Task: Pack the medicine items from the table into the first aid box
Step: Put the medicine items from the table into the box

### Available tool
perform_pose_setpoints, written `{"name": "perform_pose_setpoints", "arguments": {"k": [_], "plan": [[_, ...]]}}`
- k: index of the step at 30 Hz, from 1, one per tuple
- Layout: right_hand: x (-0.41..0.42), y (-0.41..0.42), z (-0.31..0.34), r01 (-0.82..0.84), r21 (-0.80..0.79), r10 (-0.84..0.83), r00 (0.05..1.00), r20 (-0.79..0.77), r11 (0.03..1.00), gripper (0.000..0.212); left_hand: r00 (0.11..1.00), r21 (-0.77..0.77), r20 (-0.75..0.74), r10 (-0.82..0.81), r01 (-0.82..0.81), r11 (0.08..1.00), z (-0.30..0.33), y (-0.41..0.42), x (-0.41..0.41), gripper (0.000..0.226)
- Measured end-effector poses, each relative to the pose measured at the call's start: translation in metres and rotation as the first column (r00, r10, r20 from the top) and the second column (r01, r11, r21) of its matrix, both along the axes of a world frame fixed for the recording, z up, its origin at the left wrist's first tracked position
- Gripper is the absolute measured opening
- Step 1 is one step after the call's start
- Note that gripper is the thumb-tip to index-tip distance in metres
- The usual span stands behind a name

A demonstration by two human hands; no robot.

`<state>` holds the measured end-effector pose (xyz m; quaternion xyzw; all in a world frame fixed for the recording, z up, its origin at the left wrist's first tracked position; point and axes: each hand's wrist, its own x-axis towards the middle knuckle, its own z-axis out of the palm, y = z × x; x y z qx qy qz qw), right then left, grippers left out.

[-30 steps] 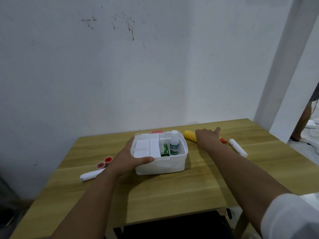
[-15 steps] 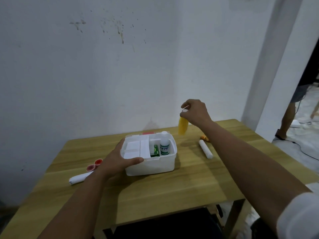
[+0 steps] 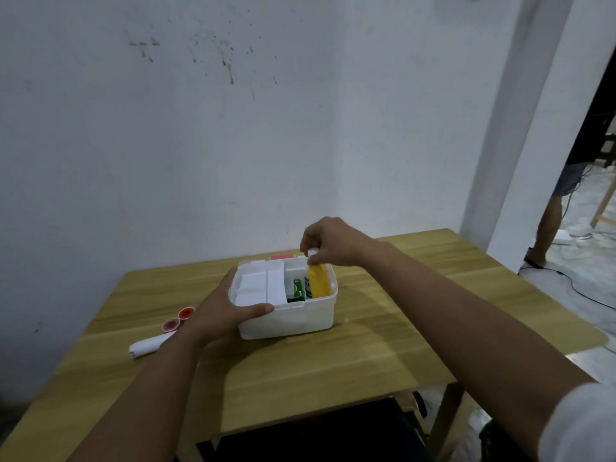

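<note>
First aid box (image 3: 286,320): a white, lidless container standing near the middle of the wooden table (image 3: 383,355). My left hand (image 3: 223,311) clasps its near left corner, thumb laid along the front rim, fingers around the left wall. My right hand (image 3: 330,241) pinches the white cap of a yellow bottle (image 3: 318,284), held upright with its lower part inside the box's right compartment, beside a green carton (image 3: 297,291). The left part of the box holds a white divided tray (image 3: 258,288). On the table to the left lie a white tube (image 3: 148,345) and two small red caps (image 3: 178,320), close together and apart from the box. A second person's leg (image 3: 550,225) stands in the doorway at far right.
</note>
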<state>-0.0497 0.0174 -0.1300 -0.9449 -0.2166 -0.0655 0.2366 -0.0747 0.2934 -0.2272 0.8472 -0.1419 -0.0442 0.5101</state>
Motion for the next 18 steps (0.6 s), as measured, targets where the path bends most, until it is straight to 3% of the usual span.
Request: {"name": "perform_pose_setpoints", "arguments": {"k": [5, 10, 14, 16, 18], "plan": [[-0.001, -0.006, -0.036, -0.022, -0.06, 0.018, 0.997, -0.069, 0.998, 0.018, 1.0, -0.001, 0.001, 0.014, -0.014, 1.0, 0.001, -0.001, -0.003, 0.097], [-0.001, 0.003, -0.037, -0.055, -0.122, 0.046, 0.996, -0.072, 0.991, 0.032, 1.0, 0.021, -0.013, 0.023, -0.023, 1.0, -0.001, 0.0, -0.001, 0.103], [-0.002, -0.014, -0.019, -0.025, 0.043, 0.024, 0.999, 0.025, 0.999, 0.019, 1.0, 0.013, -0.003, 0.019, -0.019, 1.0, -0.001, 0.0, -0.002, 0.099], [0.001, -0.032, -0.013, 0.055, 0.168, -0.077, 0.989, 0.13, 0.984, 0.01, 1.0, 0.013, 0.005, 0.017, -0.017, 1.0, -0.002, 0.0, -0.002, 0.097], [0.013, -0.058, -0.017, 0.213, 0.184, -0.244, 0.956, 0.164, 0.959, 0.012, 1.0, 0.008, 0.012, 0.024, -0.024, 1.0, -0.003, 0.0, -0.001, 0.097]]}}
